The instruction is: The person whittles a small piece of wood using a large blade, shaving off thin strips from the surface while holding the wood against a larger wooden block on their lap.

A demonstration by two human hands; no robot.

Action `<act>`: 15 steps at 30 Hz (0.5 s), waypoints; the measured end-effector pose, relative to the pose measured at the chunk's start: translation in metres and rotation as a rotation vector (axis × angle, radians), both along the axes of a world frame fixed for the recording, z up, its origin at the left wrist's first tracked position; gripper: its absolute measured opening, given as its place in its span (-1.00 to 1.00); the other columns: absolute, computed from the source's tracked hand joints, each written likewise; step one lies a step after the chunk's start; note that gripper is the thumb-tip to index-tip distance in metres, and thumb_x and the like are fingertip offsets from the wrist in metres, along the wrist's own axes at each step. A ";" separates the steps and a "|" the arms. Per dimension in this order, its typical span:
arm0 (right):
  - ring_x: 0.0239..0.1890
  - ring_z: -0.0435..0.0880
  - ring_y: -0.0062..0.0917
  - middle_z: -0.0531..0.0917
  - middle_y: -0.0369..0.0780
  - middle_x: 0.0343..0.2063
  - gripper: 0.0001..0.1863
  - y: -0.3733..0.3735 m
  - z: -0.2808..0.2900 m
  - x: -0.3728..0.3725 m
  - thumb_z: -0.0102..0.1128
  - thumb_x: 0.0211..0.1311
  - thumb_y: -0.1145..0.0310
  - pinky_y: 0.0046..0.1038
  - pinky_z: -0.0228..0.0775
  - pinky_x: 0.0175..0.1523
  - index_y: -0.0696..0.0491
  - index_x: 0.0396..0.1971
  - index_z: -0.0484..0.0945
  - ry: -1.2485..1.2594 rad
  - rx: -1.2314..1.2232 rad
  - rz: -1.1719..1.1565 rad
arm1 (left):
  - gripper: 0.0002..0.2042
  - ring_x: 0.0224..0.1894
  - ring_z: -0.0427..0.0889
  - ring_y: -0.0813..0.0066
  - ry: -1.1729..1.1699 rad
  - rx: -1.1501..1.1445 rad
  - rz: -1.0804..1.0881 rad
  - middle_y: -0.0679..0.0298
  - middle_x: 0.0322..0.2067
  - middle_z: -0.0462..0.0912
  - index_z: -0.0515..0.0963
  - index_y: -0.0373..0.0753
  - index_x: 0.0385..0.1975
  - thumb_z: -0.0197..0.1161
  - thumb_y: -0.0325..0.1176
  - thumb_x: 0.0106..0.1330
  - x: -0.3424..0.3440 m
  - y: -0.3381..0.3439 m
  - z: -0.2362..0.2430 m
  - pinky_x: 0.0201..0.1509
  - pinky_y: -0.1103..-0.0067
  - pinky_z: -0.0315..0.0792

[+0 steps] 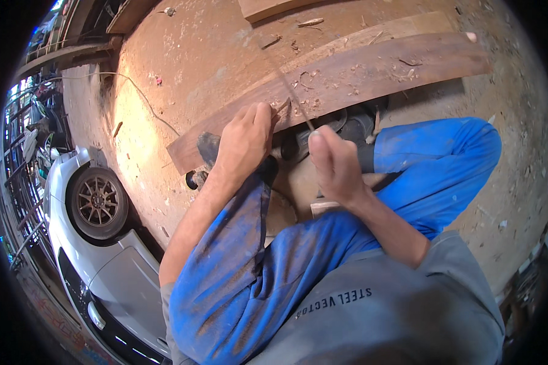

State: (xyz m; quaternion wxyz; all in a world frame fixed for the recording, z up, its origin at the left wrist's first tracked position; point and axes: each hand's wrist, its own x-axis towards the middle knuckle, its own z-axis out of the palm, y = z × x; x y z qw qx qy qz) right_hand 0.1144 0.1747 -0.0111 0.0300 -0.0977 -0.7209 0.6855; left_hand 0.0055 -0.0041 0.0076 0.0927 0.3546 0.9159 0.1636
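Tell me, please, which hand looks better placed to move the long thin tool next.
Probably the right: the right hand already grips the thin tool, which reaches over the board. The left hand is at the board, seemingly steadying it.

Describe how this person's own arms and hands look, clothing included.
The left hand and right hand are ungloved. Both forearms are bare, with no watch or band visible. The grey shirt's short sleeves leave them uncovered.
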 end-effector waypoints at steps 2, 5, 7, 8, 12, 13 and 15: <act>-0.50 0.59 0.15 0.55 0.12 -0.63 -0.59 -0.015 -0.059 0.015 0.06 0.55 0.17 0.00 0.37 -0.43 0.16 -0.47 0.47 -0.266 0.253 0.132 | -0.87 -0.27 0.64 -0.08 -0.018 -0.014 0.000 -0.04 -0.36 0.62 0.45 -0.34 -0.25 0.26 -0.46 0.39 0.001 0.001 0.001 -0.21 0.20 0.51; -0.49 0.58 0.19 0.56 0.15 -0.61 -0.54 -0.013 -0.083 0.021 0.05 0.55 0.12 0.12 0.34 -0.39 0.15 -0.51 0.47 -0.221 0.267 0.055 | -0.88 -0.27 0.64 -0.09 -0.032 -0.015 0.010 -0.03 -0.37 0.61 0.44 -0.34 -0.25 0.24 -0.46 0.40 0.002 -0.002 -0.002 -0.20 0.20 0.51; -0.49 0.58 0.17 0.55 0.15 -0.60 -0.54 -0.013 -0.072 0.023 0.03 0.56 0.11 0.10 0.33 -0.39 0.16 -0.50 0.47 -0.194 0.222 0.068 | -0.88 -0.27 0.63 -0.09 -0.045 -0.021 0.016 -0.04 -0.37 0.60 0.43 -0.34 -0.24 0.24 -0.47 0.40 0.009 -0.006 -0.004 -0.20 0.20 0.51; -0.49 0.58 0.16 0.54 0.15 -0.61 -0.53 -0.011 -0.061 0.012 0.02 0.57 0.10 0.07 0.32 -0.40 0.16 -0.49 0.46 -0.164 0.185 0.074 | -0.87 -0.27 0.63 -0.10 -0.029 -0.017 0.013 -0.04 -0.37 0.59 0.42 -0.35 -0.24 0.23 -0.48 0.40 0.005 -0.005 -0.003 -0.20 0.20 0.50; -0.48 0.57 0.12 0.51 0.11 -0.62 -0.52 0.000 -0.003 -0.014 -0.02 0.60 0.11 -0.09 0.32 -0.42 0.19 -0.46 0.46 -0.207 -0.123 0.124 | -0.86 -0.28 0.62 -0.12 -0.026 -0.012 -0.012 -0.07 -0.37 0.58 0.40 -0.37 -0.22 0.22 -0.50 0.39 0.000 -0.005 -0.003 -0.21 0.20 0.50; -0.58 0.55 -0.07 0.50 0.02 -0.64 -0.51 0.002 0.007 -0.017 -0.07 0.63 0.11 -0.22 0.32 -0.43 0.20 -0.44 0.47 -0.163 -0.185 0.109 | -0.87 -0.28 0.61 -0.09 -0.024 0.003 -0.011 -0.04 -0.38 0.54 0.38 -0.36 -0.24 0.20 -0.50 0.37 -0.001 -0.005 -0.002 -0.22 0.21 0.50; -0.63 0.36 -0.56 0.39 -0.26 -0.68 -0.44 0.008 0.035 -0.022 -0.15 0.64 -0.03 -0.46 0.13 -0.54 0.12 -0.48 0.40 -0.141 -0.340 0.077 | -0.87 -0.28 0.57 -0.04 -0.035 0.030 0.000 0.01 -0.39 0.47 0.33 -0.34 -0.28 0.16 -0.52 0.33 0.003 -0.009 -0.005 -0.24 0.22 0.50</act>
